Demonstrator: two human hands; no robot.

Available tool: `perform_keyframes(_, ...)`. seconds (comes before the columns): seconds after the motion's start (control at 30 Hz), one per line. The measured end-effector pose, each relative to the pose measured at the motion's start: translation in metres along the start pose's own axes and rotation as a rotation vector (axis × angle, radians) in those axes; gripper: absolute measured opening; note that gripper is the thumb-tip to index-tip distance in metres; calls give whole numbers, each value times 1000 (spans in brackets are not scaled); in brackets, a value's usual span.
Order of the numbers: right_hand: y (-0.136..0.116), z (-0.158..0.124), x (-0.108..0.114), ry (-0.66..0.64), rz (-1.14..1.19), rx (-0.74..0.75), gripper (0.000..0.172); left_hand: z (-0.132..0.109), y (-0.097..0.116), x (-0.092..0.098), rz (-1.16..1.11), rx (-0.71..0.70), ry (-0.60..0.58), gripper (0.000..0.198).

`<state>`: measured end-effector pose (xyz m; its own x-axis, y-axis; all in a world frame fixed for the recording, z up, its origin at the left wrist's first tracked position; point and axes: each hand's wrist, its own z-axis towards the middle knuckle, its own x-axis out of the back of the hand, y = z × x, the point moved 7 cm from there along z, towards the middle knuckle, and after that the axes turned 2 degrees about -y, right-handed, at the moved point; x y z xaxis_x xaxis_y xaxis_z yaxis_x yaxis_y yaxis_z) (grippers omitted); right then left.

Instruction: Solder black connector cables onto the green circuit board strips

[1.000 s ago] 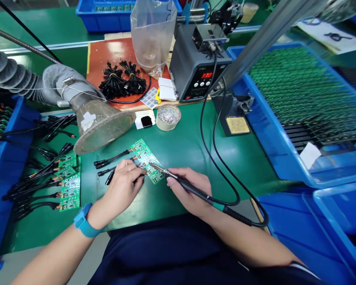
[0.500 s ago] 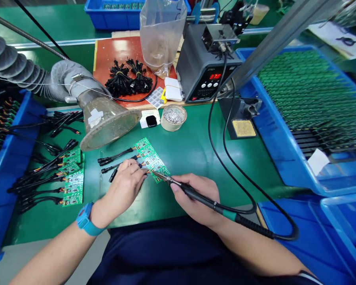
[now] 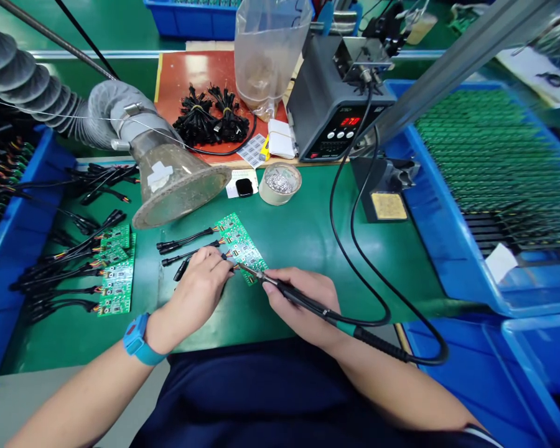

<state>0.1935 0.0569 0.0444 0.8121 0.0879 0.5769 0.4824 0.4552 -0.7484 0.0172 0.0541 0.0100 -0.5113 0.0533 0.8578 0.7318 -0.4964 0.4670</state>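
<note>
My right hand is closed around a soldering iron, whose tip meets the lower left edge of a green circuit board panel. Beside that tip, my left hand pinches a cable lead against the board's edge; its fingers partly hide the lead. Two black connector cables run left from the panel's upper part, their coloured wires at the board. Another connector shows just behind my left hand. A second group of boards with black cables lies to the left.
A fume extraction hood hangs above the boards. Behind stand a solder station, a round tub of silvery bits and an iron stand. Blue bins flank both sides. The iron's cord loops across the right.
The view has shifted slightly. The soldering iron's tip has moved a little left along the board's edge, closer to my left fingertips. Both hands keep their grip.
</note>
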Motion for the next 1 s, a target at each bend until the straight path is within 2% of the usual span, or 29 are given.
perform_keyframes(0.47,-2,7,-3,-56,-14,-23,9,-2,0,-2,17,-36,4,23)
perform_keyframes(0.77,-3,8,-3,-63,-14,-30,8,-2,0,-1,27,-50,41,19)
perform_keyframes(1.0,-5,8,-2,-62,-8,-24,8,-1,0,-3,58,-43,10,23)
